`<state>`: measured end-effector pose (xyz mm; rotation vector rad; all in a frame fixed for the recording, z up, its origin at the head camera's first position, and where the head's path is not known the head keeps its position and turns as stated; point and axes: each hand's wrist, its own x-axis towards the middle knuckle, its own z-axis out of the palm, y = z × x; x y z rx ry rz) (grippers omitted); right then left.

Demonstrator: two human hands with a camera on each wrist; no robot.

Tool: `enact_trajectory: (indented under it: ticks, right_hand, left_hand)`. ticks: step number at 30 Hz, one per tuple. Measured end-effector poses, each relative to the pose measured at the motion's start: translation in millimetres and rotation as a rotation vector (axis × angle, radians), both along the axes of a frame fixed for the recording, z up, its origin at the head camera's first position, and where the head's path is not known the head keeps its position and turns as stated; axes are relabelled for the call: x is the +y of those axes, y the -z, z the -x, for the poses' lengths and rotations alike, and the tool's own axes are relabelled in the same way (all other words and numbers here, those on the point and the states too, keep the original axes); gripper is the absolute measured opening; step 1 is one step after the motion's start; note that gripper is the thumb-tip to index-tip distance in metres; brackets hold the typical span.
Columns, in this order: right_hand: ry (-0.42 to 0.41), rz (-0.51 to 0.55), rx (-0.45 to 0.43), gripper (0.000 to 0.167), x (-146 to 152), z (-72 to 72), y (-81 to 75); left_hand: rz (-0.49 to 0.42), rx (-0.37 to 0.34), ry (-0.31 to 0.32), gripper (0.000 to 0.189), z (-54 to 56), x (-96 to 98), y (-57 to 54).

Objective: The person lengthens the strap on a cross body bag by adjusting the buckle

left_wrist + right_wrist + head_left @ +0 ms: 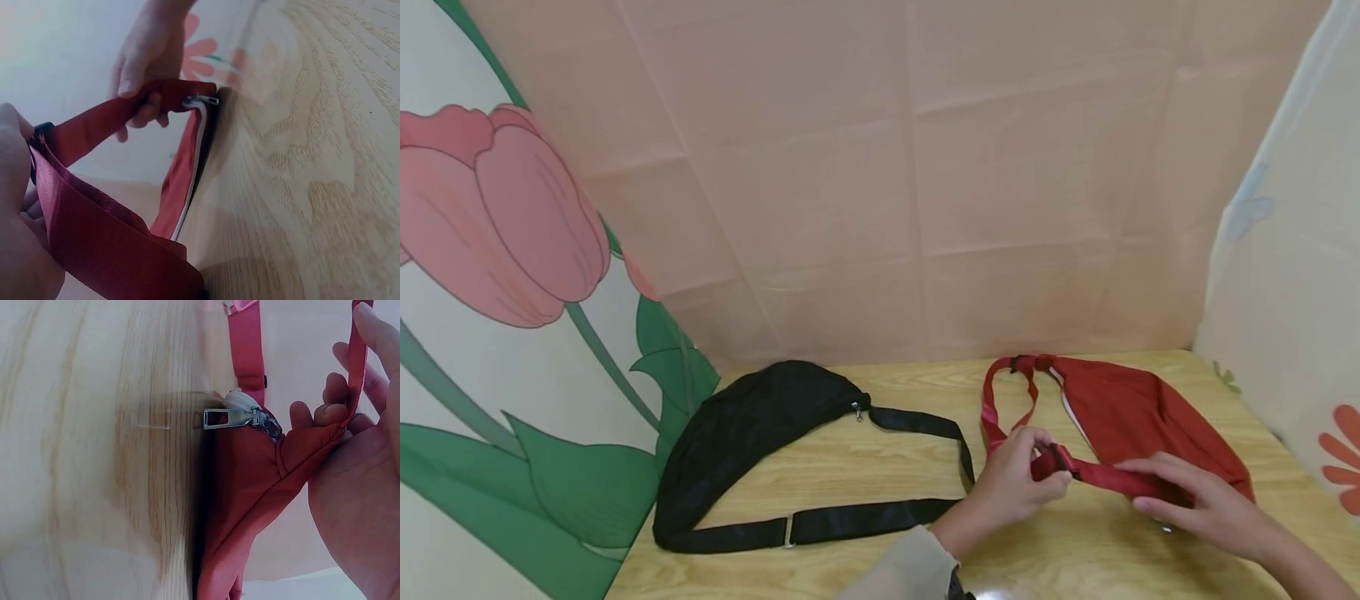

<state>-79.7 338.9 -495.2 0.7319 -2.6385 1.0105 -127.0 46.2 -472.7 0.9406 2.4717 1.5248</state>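
A red waist bag [1150, 408] lies at the right of the table, its red strap [1108, 477] lifted between the two hands. My left hand [1011, 479] pinches that strap beside a black slider buckle [1063, 460]; the left wrist view shows the webbing doubled there. At the strap's other end, my right hand [1213, 504] grips it between thumb and fingers, where it joins the bag's corner. A metal zipper pull [228, 418] hangs close to this corner, at the end of a white zipper [199, 144]. The strap's far part loops behind the left hand.
A black waist bag [760, 425] lies on the left of the wooden table [820, 475], its black strap [880, 518] running to the left wrist. A pinkish sheet [925, 183] hangs behind the table. Printed flower panels [512, 225] stand at both sides.
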Motion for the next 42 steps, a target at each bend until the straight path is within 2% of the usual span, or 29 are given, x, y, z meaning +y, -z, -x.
enact_trajectory:
  ticks: [8, 14, 23, 27, 30, 35, 39, 42]
  right_hand:
    - [0.017, 0.006, -0.057, 0.044, 1.9, -1.4, 1.2]
    - [0.042, -0.025, -0.038, 0.045, 5.3, -3.9, 0.1]
    - [0.025, -0.035, -0.03, 0.048, 12.4, -6.4, -2.1]
    - [0.041, -0.052, -0.047, 0.047, 17.3, -5.9, -1.8]
    - [0.035, -0.055, -0.08, 0.045, 22.8, -5.0, -1.8]
    - [-0.035, -0.057, -0.143, 0.04, 31.2, -2.1, -0.1]
    - [-0.089, -0.082, -0.28, 0.033, 37.2, 1.6, -0.1]
    - [-0.144, -0.084, -0.345, 0.03, 40.1, 4.0, -0.7]
  left_hand:
    - [0.063, 0.014, 0.002, 0.041, -5.2, -1.4, -2.0]
    - [0.128, 0.017, 0.038, 0.041, -7.0, -2.0, -2.6]
    - [0.249, 0.104, 0.041, 0.043, -9.0, 0.9, -4.8]
    - [0.302, 0.14, 0.034, 0.044, -12.1, 2.2, -5.7]
    - [0.323, 0.157, 0.049, 0.044, -14.2, 3.5, -7.2]
    - [0.393, 0.182, 0.09, 0.046, -17.2, 6.4, -8.2]
    - [0.445, 0.195, 0.14, 0.048, -19.1, 8.7, -5.4]
    - [0.492, 0.169, 0.171, 0.049, -21.7, 10.4, -5.4]
